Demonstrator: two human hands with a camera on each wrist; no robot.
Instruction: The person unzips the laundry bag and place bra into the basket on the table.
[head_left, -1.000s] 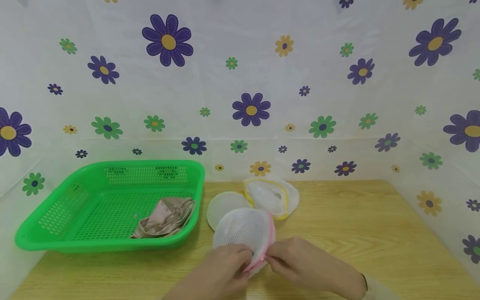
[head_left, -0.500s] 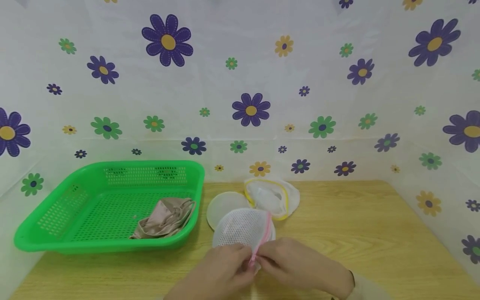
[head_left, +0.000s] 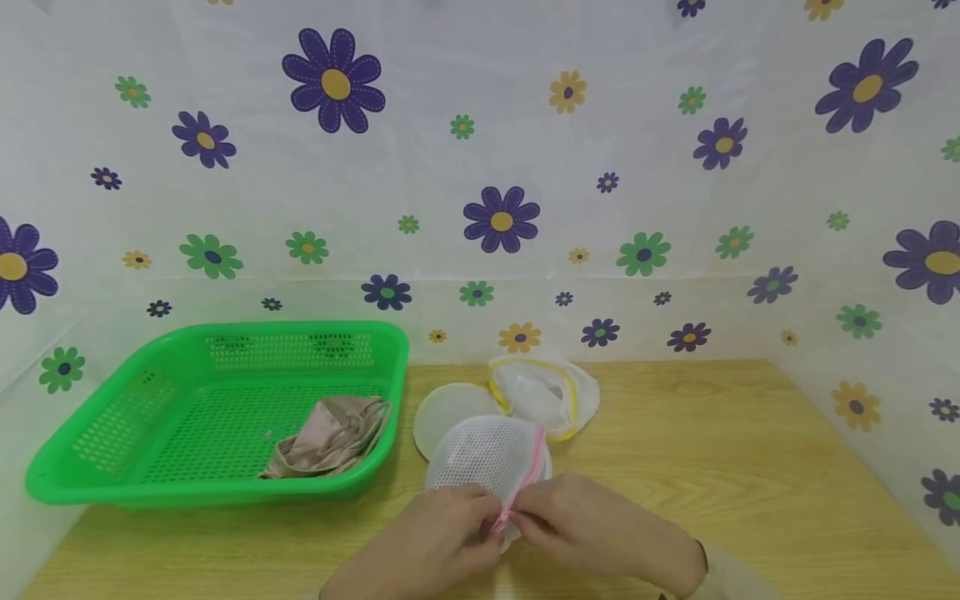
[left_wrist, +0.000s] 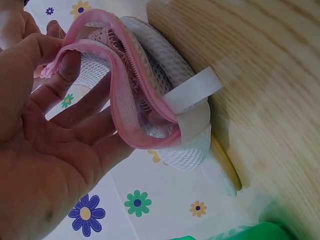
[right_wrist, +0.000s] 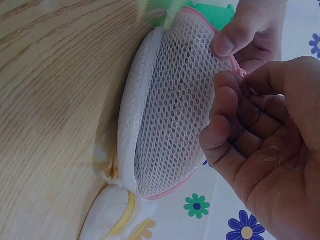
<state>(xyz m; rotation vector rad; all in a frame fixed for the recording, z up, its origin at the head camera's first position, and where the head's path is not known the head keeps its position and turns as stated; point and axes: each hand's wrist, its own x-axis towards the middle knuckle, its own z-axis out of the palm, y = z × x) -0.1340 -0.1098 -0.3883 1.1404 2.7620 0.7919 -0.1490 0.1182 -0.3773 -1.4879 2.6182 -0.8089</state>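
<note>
A white mesh laundry bag (head_left: pixel 483 454) with a pink zipper (left_wrist: pixel 120 65) stands on the table in front of me. Its mouth gapes in the left wrist view, where pinkish lace fabric (left_wrist: pixel 107 40) shows inside and a white tag (left_wrist: pixel 195 90) sticks out at one end. With thumb and finger, my left hand (head_left: pixel 442 533) pinches the zippered edge. Close beside it, my right hand (head_left: pixel 592 525) pinches the zipper at the pull, which its fingertips mostly hide. The right wrist view shows the bag's honeycomb mesh side next to both hands.
To the left is a green plastic basket (head_left: pixel 247 490) holding a crumpled beige satiny garment with straps (head_left: pixel 330 437). Behind the bag lie a round white flat piece (head_left: pixel 446 408) and a yellow-trimmed white mesh bag (head_left: pixel 585 392). Flower-printed sheeting (head_left: pixel 420 167) encloses the table (head_left: pixel 712 433).
My right hand has moved left along the zipper with the pull, up close to my left hand. The pink edge has bunched between the hands. Little differs over the last half second.
</note>
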